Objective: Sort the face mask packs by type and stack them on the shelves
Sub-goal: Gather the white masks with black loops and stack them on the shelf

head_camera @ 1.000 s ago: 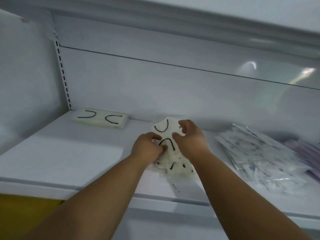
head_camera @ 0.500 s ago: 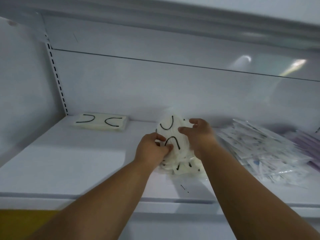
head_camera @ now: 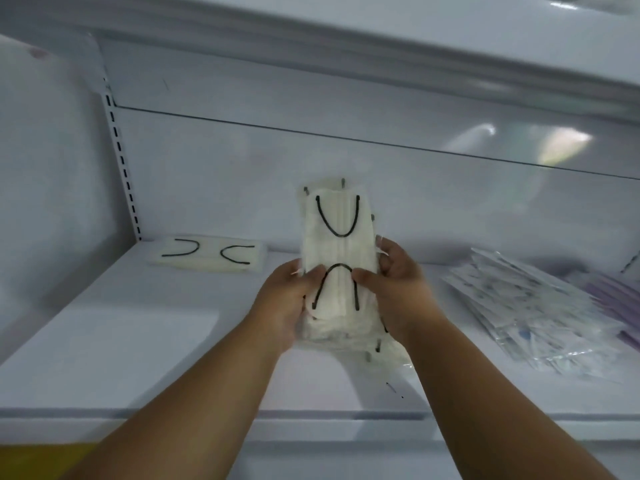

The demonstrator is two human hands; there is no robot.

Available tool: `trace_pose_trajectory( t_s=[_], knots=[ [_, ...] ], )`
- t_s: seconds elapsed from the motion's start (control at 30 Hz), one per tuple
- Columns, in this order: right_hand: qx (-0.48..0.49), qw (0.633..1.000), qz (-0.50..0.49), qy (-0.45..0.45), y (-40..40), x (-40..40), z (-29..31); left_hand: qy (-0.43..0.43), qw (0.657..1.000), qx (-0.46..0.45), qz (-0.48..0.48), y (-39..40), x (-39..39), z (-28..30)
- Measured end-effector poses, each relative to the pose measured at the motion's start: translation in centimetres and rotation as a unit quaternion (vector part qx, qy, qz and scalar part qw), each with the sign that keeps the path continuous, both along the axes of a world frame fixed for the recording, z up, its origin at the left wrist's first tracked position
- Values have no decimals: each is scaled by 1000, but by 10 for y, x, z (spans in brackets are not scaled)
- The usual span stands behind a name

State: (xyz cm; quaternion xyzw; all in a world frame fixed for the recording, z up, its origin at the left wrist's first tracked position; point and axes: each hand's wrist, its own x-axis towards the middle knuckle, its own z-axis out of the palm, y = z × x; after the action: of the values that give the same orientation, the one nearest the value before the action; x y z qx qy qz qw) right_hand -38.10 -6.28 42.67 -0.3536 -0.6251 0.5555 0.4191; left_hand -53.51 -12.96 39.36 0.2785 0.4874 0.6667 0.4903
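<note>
Left grip: the left hand [head_camera: 287, 306] is clenched on the lower left edge of the cream mask bundle [head_camera: 337, 251], thumb over the front face and touching the lower black ear loop, fingers hidden behind.
Right grip: the right hand [head_camera: 398, 292] clasps the lower right edge of the same bundle, thumb pressed to the front beside the loop, fingers curled round the right side.
Bundle: a stack of cream masks with black ear loops, held upright and lengthwise in the centre of the frame, its top end reaching up in front of the back panel. One loop opens upward near the top, the other arches just between the two thumbs.
Below the grip: more cream masks in clear wrap [head_camera: 349, 337] hang or lie under the hands; whether they rest on the shelf or are carried cannot be told, since the hands cover the join.
Shelf: a white shelf [head_camera: 114, 344] spans the lower half of the frame, with a pale front lip at the bottom.
Left of centre: a flat cream mask pack [head_camera: 209, 259] with two black loops lies on the shelf against the back panel, well apart from the hands.
Right side: a slanted, fanned pile of clear-wrapped patterned mask packs [head_camera: 526, 306] lies on the shelf; purple packs [head_camera: 613, 299] show at the far right edge, partly under it.
Upper left: a slotted upright strip [head_camera: 123, 174] runs down the rear corner.
Top: the underside of an upper shelf [head_camera: 381, 39] crosses the frame.
</note>
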Motion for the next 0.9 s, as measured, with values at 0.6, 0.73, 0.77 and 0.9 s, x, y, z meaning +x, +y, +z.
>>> trace_pose_trajectory(
  t_s=[0.6, 0.73, 0.77, 0.9],
  knots=[
    [5, 995, 98, 25, -74, -143, -39, 285, 944, 31, 165, -105, -111, 0],
    [32, 997, 63, 38, -78, -148, -38, 290, 931, 55, 215, -105, -110, 2],
    [37, 997, 63, 39, -78, -147, -35, 284, 930, 67, 222, -105, -109, 5],
    [43, 996, 75, 5, -75, -143, -26, 266, 935, 82, 221, -99, -115, 15]
  ],
)
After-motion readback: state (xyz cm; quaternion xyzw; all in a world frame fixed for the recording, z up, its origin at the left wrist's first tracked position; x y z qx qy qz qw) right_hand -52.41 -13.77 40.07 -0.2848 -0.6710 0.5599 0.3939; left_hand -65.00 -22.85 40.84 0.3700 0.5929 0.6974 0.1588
